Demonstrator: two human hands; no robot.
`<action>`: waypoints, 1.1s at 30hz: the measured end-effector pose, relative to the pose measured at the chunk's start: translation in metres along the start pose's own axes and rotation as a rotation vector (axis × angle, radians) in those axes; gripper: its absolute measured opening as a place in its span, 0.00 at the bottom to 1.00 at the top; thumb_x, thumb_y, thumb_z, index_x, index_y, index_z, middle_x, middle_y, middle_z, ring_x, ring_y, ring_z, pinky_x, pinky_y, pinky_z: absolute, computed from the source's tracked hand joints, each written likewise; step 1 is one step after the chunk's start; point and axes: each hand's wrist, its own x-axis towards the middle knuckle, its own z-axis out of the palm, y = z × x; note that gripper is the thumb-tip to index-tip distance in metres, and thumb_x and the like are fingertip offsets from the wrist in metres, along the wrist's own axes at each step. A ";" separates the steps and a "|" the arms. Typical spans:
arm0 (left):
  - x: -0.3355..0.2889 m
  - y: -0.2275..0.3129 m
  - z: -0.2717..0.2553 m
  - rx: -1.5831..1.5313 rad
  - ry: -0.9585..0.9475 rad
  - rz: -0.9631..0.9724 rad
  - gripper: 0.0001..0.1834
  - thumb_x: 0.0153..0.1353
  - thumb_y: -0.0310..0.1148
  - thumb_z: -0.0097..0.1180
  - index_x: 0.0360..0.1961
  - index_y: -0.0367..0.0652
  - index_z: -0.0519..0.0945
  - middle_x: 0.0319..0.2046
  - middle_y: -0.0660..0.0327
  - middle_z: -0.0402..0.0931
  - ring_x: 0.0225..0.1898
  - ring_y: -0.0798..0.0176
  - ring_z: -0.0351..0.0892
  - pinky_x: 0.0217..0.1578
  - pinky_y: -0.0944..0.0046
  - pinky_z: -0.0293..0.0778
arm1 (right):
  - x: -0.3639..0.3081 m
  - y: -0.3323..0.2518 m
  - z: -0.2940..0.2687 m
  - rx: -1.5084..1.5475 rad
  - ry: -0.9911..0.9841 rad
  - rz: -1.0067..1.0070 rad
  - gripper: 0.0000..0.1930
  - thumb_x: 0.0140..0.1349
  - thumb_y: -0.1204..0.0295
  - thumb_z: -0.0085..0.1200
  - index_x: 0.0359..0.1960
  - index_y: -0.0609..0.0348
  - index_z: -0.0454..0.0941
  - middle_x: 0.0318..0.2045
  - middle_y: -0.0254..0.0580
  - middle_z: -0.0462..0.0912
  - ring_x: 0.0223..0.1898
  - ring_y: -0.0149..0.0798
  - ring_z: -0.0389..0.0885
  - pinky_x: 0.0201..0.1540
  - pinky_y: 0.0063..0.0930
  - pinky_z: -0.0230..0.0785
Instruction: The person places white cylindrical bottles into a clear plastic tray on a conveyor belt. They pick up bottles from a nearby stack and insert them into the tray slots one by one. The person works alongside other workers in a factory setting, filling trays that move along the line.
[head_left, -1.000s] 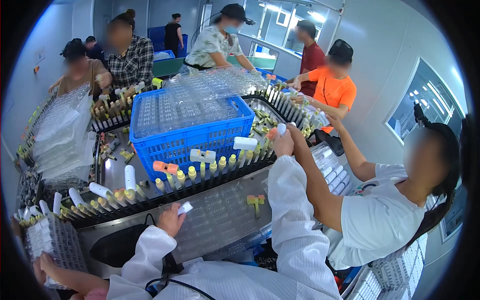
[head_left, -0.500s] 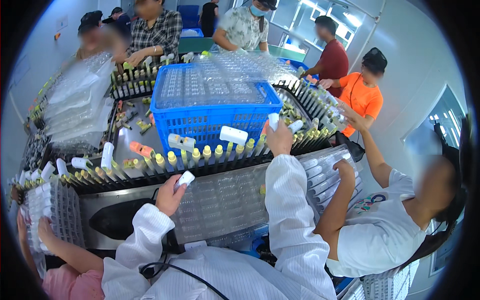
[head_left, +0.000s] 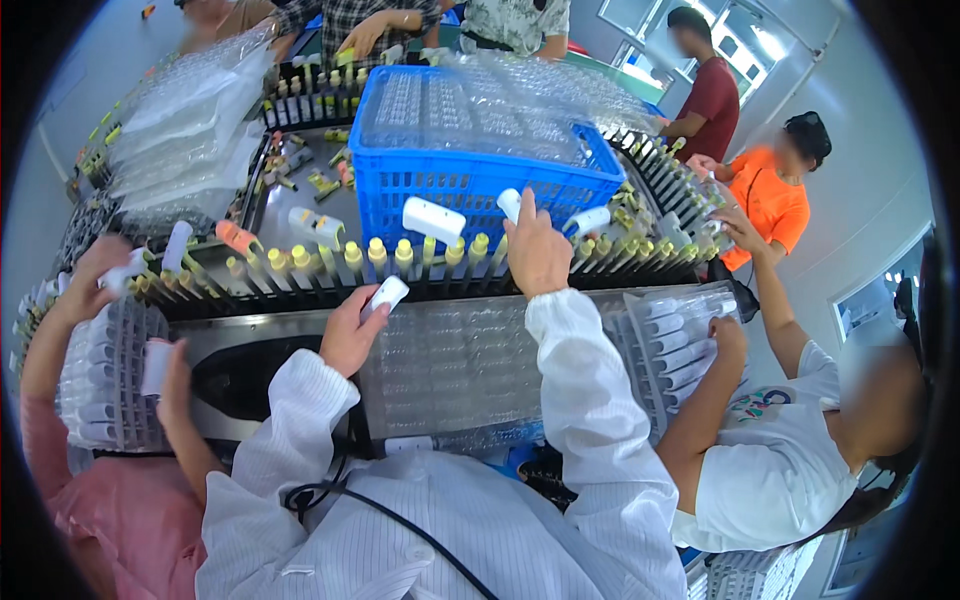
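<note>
My left hand is closed around a small white plastic casing, held above the near edge of a clear blister tray. Farther off, my right hand grips another white casing at the row of dark pegs with yellow tips; the lower end of that casing is hidden by my fingers. Beside it on the pegs sit a white casing to the left and one more white casing to the right. An orange casing rests farther left along the row.
Behind the pegs stands a blue crate with clear trays on top. Co-workers sit close on both sides: a pink sleeve at left, a white shirt at right. A tray of white casings lies to the right, a black object to the left.
The whole view has shifted. My left hand has come closer to the pegs with its casing; my right hand stays on its casing. The left co-worker's hand has risen to the rack.
</note>
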 end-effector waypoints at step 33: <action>-0.011 0.089 -0.059 -0.175 0.504 0.341 0.19 0.71 0.34 0.48 0.58 0.32 0.68 0.40 0.57 0.78 0.35 0.69 0.78 0.38 0.67 0.74 | -0.108 -0.140 -0.003 0.625 0.203 -0.664 0.30 0.57 0.64 0.59 0.59 0.62 0.65 0.50 0.51 0.75 0.51 0.51 0.73 0.51 0.44 0.68</action>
